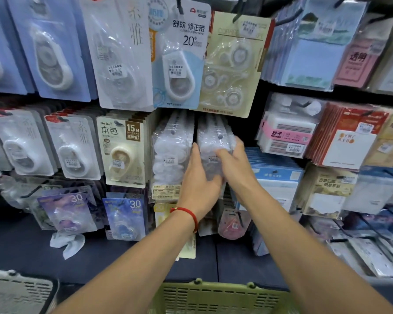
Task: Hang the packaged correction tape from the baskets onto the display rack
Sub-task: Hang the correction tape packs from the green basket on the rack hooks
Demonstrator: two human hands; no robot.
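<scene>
Two hands [199,175] seemingly gripping one pack [213,152].

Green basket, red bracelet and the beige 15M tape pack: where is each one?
Green basket [213,298]: head view, slotted front wall.
Red bracelet [192,215]: head view, cord on the left wrist.
Beige 15M tape pack [123,150]: head view, card front.

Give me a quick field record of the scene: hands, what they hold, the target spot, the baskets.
left hand: gripping clear pack stack from the left
right hand: gripping it from the right
clear correction tape packs: held at middle-row peg, hook itself not visible
neighbouring clear stack: hanging just left
green basket: bottom centre, contents hidden
grey basket: bottom left
</scene>
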